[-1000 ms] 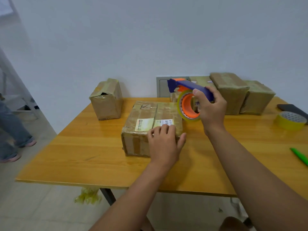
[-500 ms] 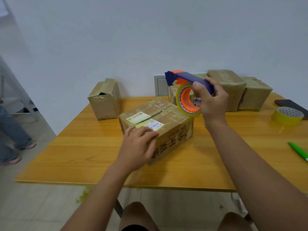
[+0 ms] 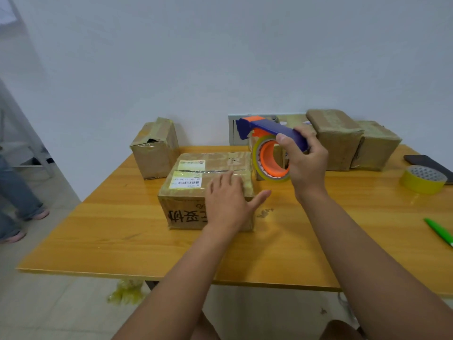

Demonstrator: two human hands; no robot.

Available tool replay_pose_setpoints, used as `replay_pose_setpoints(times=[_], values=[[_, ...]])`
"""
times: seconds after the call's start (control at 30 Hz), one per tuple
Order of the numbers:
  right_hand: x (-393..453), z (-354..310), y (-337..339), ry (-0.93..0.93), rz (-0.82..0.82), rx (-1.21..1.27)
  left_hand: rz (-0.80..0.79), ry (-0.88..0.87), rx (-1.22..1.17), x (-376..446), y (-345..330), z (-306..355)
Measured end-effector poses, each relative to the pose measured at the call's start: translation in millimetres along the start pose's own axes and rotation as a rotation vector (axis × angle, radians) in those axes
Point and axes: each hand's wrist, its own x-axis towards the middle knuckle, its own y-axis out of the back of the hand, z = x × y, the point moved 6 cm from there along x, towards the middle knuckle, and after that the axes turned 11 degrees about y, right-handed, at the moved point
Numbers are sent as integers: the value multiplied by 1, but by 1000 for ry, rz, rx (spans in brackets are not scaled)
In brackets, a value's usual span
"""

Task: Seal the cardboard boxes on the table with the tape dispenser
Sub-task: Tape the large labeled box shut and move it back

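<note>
Centrally on the wooden bench (image 3: 98, 231) a labelled cardboard box (image 3: 196, 182) is pressed down by the left hand (image 3: 226, 201), whose fingers are laid flat and spread across its top near the right edge. Just beyond and to the right, the blue tape dispenser (image 3: 272, 143) is gripped in the air by the right hand (image 3: 304, 163), curled round its handle. More boxes (image 3: 343, 138) are ranged along the far edge, and a yellow tape roll (image 3: 422, 179) is seen far right.
</note>
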Motion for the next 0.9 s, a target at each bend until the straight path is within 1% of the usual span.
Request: replay_pose_setpoints(times=[0.07, 0.17, 0.27, 0.37, 0.43, 0.53, 0.67, 0.73, 0.83, 0.9], values=[[1, 1, 1, 7, -12, -9, 69, -20, 45, 2, -9, 4], [5, 4, 7, 10, -25, -25, 133, -124, -46, -1, -9, -4], [9, 9, 10, -1, -34, -29, 77, -217, -190, 1, -3, -24], [11, 9, 7, -1, -47, -22, 28, -271, -219, 3, 5, -53], [11, 9, 2, 2, -56, -8, -5, -284, -228, 6, 12, -74], [9, 9, -9, -3, -73, 35, -81, -256, -270, 12, 18, -101], [3, 6, -26, -5, -144, 78, -134, -260, -360, 15, 17, -119], [-1, 6, -34, 6, -198, 72, -122, -268, -379, 14, 15, -118], [-7, 4, -43, 13, -260, 57, -16, -255, -419, 14, 16, -116], [-10, 4, -46, 18, -284, 58, 1, -258, -440, 17, 15, -118]])
